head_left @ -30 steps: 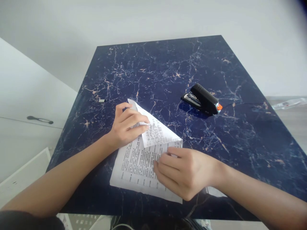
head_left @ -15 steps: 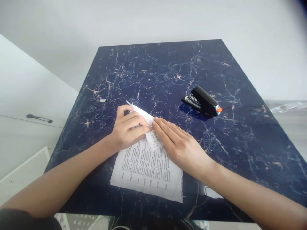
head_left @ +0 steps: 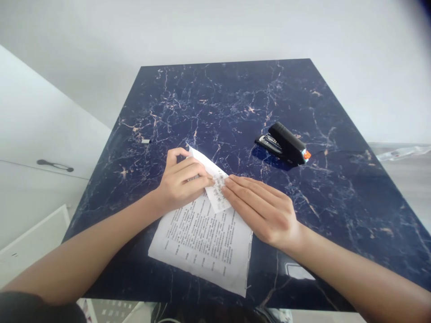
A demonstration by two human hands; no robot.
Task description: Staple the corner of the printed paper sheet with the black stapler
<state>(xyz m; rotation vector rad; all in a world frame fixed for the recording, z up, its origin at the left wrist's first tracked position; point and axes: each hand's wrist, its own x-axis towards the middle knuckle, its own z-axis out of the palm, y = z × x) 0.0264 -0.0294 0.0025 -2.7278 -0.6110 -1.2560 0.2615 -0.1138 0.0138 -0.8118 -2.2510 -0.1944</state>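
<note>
A sheet of printed paper (head_left: 202, 244) lies at a slant on the dark blue marbled table, its top part folded over into a flap (head_left: 218, 190). My left hand (head_left: 183, 179) is closed on the upper left of the sheet, with fingers bent over the fold. Straight fingers of my right hand (head_left: 264, 208) press together at the right end of the flap and grip it there; the thumb is hidden. Farther right on the table rests a black stapler (head_left: 284, 143) with an orange piece at its end, touched by neither hand.
A small white piece (head_left: 146, 141) lies on the table (head_left: 208, 94) toward the left. Beyond the table's left edge is a white cabinet with a dark handle (head_left: 54, 165). Clear plastic wrapping (head_left: 404, 153) lies past the right edge.
The paper has turned a little, its lower edge swinging left and toward me. My right hand has shifted right and slightly nearer, and more print shows on the flap. My left hand stays nearly in place.
</note>
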